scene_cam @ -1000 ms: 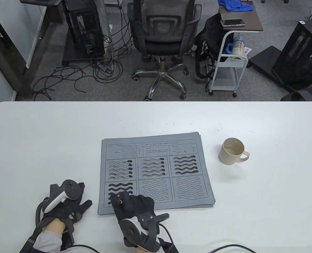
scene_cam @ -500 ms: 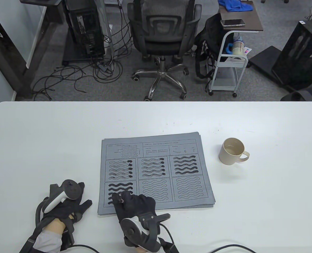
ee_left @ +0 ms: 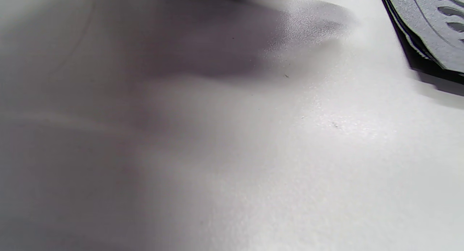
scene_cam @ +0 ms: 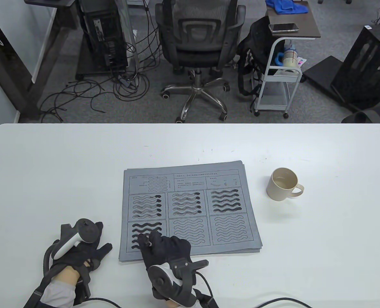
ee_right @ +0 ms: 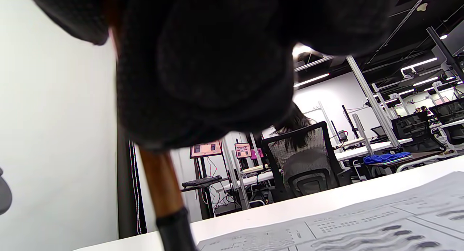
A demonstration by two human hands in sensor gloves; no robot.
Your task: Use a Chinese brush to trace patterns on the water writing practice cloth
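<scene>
Table view shows my right hand (scene_cam: 165, 248) over the lower-left panel of the grey practice cloth (scene_cam: 190, 211), fingers curled round the brush (ee_right: 165, 191); its brown shaft and black ferrule show in the right wrist view, though the tip is hidden, so I cannot say it touches. My left hand (scene_cam: 80, 248) rests on the white table (scene_cam: 64, 176) just left of the cloth, fingers relaxed, holding nothing. A beige mug (scene_cam: 283, 184) stands right of the cloth.
</scene>
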